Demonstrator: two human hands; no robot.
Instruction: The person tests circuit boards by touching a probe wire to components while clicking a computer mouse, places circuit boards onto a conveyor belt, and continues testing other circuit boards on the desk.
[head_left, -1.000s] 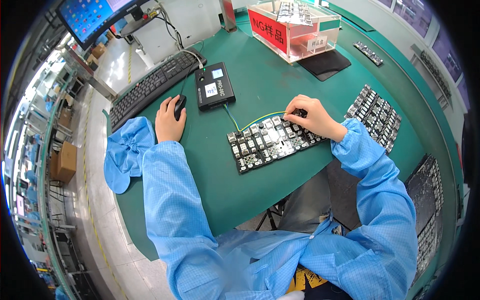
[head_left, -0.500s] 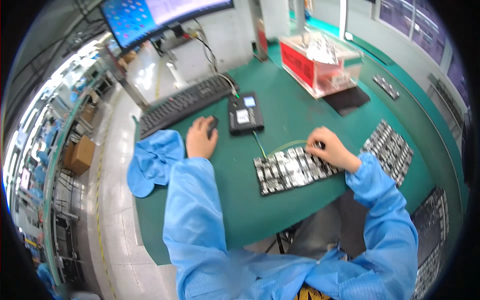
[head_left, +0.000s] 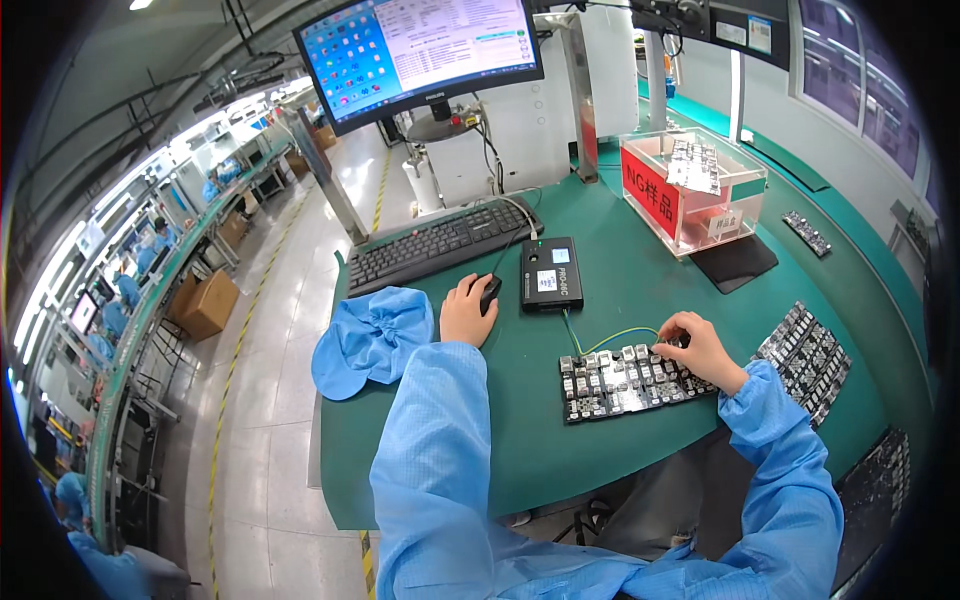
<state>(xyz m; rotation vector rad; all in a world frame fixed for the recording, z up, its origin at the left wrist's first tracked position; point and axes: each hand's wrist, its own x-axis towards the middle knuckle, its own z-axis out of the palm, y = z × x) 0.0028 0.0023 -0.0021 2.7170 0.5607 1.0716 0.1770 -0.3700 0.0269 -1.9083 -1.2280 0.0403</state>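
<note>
My left hand rests over a black computer mouse, fingers curled on it. Beside the mouse, a black handheld-size box with a small lit display lies on the green table. From its lower edge a thin yellow-green cable arcs across to my right hand. That hand is closed in a pinch at the cable's end, which the fingers partly hide, at the upper edge of a panel of small circuit boards with metal parts. A second circuit-board panel lies to the right.
A monitor stands behind a black keyboard. A blue cloth cap lies left of my left forearm. At the back right, a clear box with a red label holds boards on top; a small board strip lies beyond it.
The view has tilted upward and leftward, so more of the monitor shows and the table sits lower and further right. Both hands keep their places on the mouse and at the panel.
</note>
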